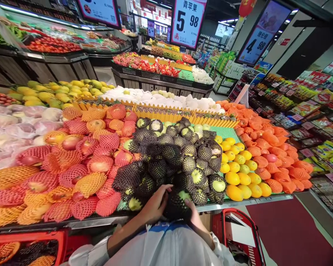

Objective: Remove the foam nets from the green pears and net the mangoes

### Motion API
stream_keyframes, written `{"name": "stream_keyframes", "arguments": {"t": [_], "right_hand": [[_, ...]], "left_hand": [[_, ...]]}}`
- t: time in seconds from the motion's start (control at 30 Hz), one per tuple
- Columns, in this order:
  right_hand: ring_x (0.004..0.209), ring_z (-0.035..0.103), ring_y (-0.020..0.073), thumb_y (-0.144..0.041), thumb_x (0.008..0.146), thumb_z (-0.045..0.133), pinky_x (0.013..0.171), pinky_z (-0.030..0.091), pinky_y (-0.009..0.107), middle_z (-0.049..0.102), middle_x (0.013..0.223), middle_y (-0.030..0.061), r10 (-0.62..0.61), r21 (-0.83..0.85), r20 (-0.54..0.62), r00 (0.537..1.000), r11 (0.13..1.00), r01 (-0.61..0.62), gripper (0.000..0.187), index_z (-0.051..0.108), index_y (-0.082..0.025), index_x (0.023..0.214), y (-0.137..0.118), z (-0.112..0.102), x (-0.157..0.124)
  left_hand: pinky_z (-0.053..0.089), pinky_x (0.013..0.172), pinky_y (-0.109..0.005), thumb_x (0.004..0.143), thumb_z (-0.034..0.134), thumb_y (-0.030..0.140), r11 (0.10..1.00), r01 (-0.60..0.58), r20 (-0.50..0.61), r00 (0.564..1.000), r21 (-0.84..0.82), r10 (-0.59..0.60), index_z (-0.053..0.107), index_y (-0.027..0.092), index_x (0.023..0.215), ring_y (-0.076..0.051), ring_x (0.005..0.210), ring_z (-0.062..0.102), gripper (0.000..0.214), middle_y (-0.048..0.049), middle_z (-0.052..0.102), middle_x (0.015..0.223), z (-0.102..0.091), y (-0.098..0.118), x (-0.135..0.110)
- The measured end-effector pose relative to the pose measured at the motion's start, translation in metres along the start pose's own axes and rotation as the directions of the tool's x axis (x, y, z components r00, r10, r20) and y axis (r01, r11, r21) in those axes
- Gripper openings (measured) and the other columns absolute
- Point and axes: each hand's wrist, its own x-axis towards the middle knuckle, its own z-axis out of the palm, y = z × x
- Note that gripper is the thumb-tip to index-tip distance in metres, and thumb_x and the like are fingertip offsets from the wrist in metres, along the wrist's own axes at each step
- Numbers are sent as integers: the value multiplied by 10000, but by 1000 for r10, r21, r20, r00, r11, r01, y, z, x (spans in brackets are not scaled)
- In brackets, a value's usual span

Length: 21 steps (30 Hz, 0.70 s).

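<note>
My left hand and my right hand are closed around one green apple in a black foam net at the front edge of the fruit stand. It sits at the near foot of a heap of black-netted green apples. Red apples in red and orange nets lie to the left of the heap. Loose yellow-orange citrus lies to its right. My white sleeves and blue-trimmed top fill the bottom of the view.
A red shopping cart stands at my right, a red basket with foam nets at bottom left. Orange-netted fruit fills the stand's right end. Price signs hang above; snack shelves line the right aisle.
</note>
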Motion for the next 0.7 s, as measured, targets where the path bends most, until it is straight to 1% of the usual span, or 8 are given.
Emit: {"name": "stream_keyframes", "arguments": {"t": [0.07, 0.13, 0.23, 0.3, 0.4, 0.53, 0.6, 0.7], "right_hand": [[1317, 567, 336, -589, 641, 845, 1136, 459, 465, 754, 1150, 81, -2, 11, -17, 1000, 1000, 2, 506, 761, -251, 1009, -11, -10, 8], [1327, 565, 324, -608, 628, 838, 1143, 457, 485, 763, 1135, 62, -10, 33, -19, 1000, 999, 11, 500, 763, -273, 991, -25, -16, 14], [1317, 582, 326, -637, 639, 812, 1154, 444, 508, 782, 1091, 68, 25, 51, 16, 1000, 998, -26, 514, 778, -247, 973, -44, -23, 16], [1319, 583, 328, -632, 623, 833, 1180, 417, 497, 791, 1071, 75, 75, 35, 55, 996, 996, -77, 508, 791, -228, 927, -54, -31, 15], [1336, 570, 331, -676, 582, 858, 1197, 392, 488, 792, 1092, 81, 150, -21, 150, 977, 989, -149, 562, 798, -228, 917, -63, -50, 13], [1385, 532, 326, -862, 647, 710, 1193, 382, 505, 747, 1233, 105, 207, -95, 358, 911, 978, -185, 815, 760, -227, 1155, -73, -84, 16], [1425, 492, 337, -907, 608, 698, 1213, 344, 511, 698, 1335, 118, 210, -161, 468, 859, 975, -151, 948, 707, -232, 1274, -79, -100, 22], [1481, 414, 362, -684, 430, 953, 1263, 232, 526, 577, 1496, 125, 186, -308, 541, 820, 951, -12, 1150, 579, -250, 1428, -89, -117, 35]], "left_hand": [[340, 1201, -500, 1023, 399, 370, 992, -125, -5, 992, -31, 125, 376, 230, 1530, -311, 1419, 446, 526, -167, 453, 1523, 4, 8, 2], [236, 1264, -534, 999, 482, 492, 977, -205, 53, 977, -67, 208, 287, 287, 1610, -344, 1533, 290, 673, -131, 306, 1653, 12, 18, 6], [194, 1281, -562, 815, 725, 648, 980, -189, 87, 977, -65, 194, 236, 288, 1635, -395, 1556, 241, 1021, -143, 241, 1692, 35, 30, 14], [214, 1279, -567, 726, 820, 626, 993, -100, 51, 993, -60, 103, 243, 241, 1622, -402, 1543, 282, 1132, -182, 277, 1677, 54, 34, 22], [280, 1262, -551, 694, 859, 545, 993, 57, -8, 998, -99, -59, 270, 208, 1583, -376, 1502, 382, 1118, -200, 367, 1637, 79, 35, 33], [357, 1228, -526, 628, 892, 471, 976, 139, -70, 986, -166, -152, 300, 221, 1551, -358, 1435, 482, 1125, -175, 495, 1556, 101, 31, 45], [382, 1214, -506, 581, 911, 432, 968, 147, -94, 981, -203, -169, 315, 232, 1543, -354, 1406, 516, 1148, -154, 542, 1518, 109, 27, 53], [429, 1181, -484, 585, 881, 391, 951, 142, -91, 981, -276, -173, 333, 245, 1540, -344, 1337, 584, 1111, -138, 585, 1480, 120, 22, 66]]}}
